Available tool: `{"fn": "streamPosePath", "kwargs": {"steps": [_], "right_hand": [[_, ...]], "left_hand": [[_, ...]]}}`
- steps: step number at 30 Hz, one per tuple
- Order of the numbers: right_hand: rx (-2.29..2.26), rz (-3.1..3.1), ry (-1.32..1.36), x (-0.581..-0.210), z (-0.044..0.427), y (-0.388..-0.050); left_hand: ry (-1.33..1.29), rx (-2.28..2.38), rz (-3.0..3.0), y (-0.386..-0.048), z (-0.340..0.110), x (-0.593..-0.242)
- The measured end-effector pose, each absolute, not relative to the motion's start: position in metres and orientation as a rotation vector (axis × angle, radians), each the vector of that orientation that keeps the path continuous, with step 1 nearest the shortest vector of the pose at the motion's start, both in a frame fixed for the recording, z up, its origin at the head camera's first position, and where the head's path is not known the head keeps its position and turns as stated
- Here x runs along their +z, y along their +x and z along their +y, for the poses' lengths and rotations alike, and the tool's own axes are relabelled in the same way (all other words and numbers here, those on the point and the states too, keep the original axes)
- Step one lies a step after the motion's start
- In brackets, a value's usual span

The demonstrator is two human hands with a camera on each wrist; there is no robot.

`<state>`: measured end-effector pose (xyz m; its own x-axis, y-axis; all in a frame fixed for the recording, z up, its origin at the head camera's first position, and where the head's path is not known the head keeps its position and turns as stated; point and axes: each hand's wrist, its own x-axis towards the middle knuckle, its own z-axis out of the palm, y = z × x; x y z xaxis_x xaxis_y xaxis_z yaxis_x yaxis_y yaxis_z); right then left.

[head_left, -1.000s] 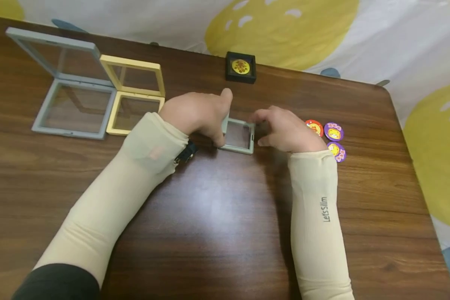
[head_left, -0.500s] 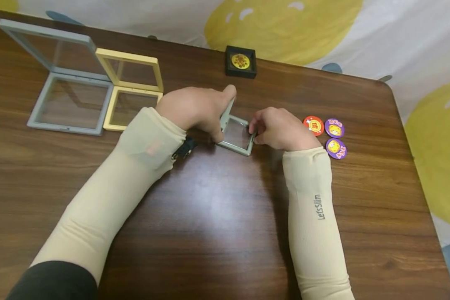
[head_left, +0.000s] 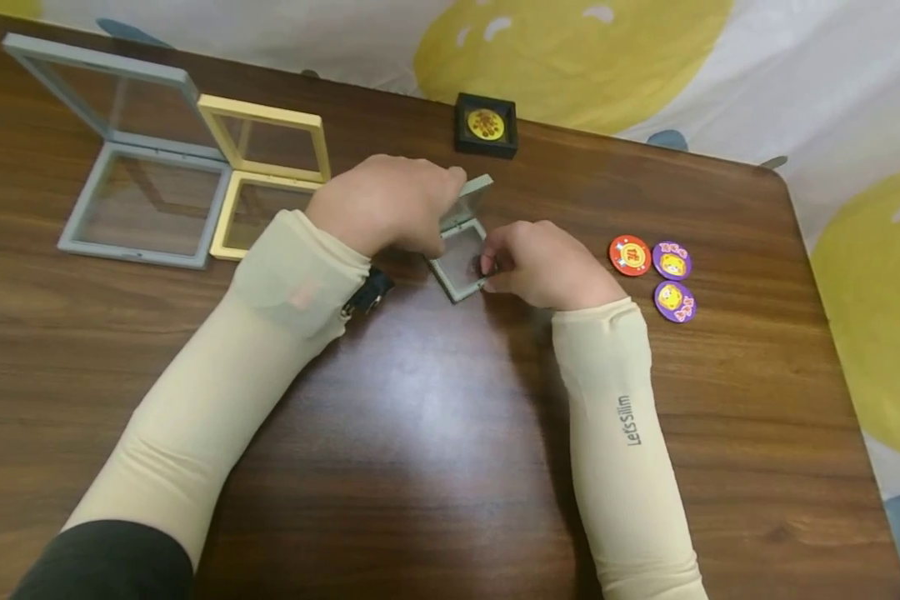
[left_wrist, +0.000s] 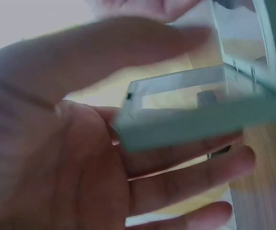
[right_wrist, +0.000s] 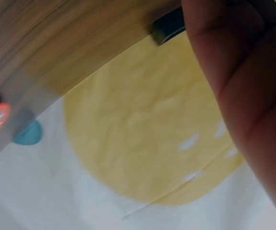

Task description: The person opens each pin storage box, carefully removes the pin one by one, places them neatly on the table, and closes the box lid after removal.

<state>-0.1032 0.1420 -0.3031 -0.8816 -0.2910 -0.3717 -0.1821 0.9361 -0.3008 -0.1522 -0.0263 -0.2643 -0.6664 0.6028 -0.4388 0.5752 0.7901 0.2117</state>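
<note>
In the head view, a small pale green hinged frame [head_left: 467, 292] is tilted between the hands, its lid raised at the back. My right hand [head_left: 555, 265] pinches its right edge; the fingertips are partly hidden. My left hand [head_left: 386, 204] is at its left side. The left wrist view shows the green frame [left_wrist: 186, 125] across my left hand's [left_wrist: 94, 158] extended fingers, the thumb apart above it. In the right wrist view only part of my right hand [right_wrist: 253, 91] appears, its grip out of sight.
Left of the hands, a large grey-blue frame [head_left: 133, 253] and a yellow frame [head_left: 270, 177] stand opened. A black box [head_left: 486, 148] with a yellow disc is at the back edge. On the right lie a red badge [head_left: 630, 255] and two purple badges [head_left: 672, 261] [head_left: 675, 302].
My right hand has moved left and taken hold of the green frame's edge. The frame has turned and tilted, and its lid shows more clearly. My left hand has shifted slightly.
</note>
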Motion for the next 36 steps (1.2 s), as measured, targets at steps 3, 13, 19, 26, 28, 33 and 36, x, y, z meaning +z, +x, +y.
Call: {"fn": "streamPosePath", "kwargs": {"steps": [3,13,19,26,28,33,36], "right_hand": [[-0.265,2.723,-0.436,-0.306,0.125,-0.098],[-0.192,2.807,-0.652,-0.308,0.087,-0.082],[-0.226,2.808,-0.709,-0.308,0.089,-0.082],[-0.174,2.819,-0.61,-0.311,0.095,-0.086],[-0.164,2.808,-0.601,-0.311,0.096,-0.087],[-0.158,2.792,-0.606,-0.311,0.096,-0.088],[-0.152,2.787,-0.603,-0.311,0.095,-0.089]], "left_hand": [[0.924,0.096,2.545,-0.154,-0.029,-0.263],[0.969,0.192,2.784,-0.158,-0.037,-0.258],[0.953,0.112,2.863,-0.161,-0.041,-0.258],[0.891,0.038,2.9,-0.166,-0.047,-0.259],[0.866,0.058,2.901,-0.166,-0.05,-0.258],[0.812,0.084,2.907,-0.167,-0.055,-0.257],[0.781,0.097,2.901,-0.168,-0.058,-0.257]]}}
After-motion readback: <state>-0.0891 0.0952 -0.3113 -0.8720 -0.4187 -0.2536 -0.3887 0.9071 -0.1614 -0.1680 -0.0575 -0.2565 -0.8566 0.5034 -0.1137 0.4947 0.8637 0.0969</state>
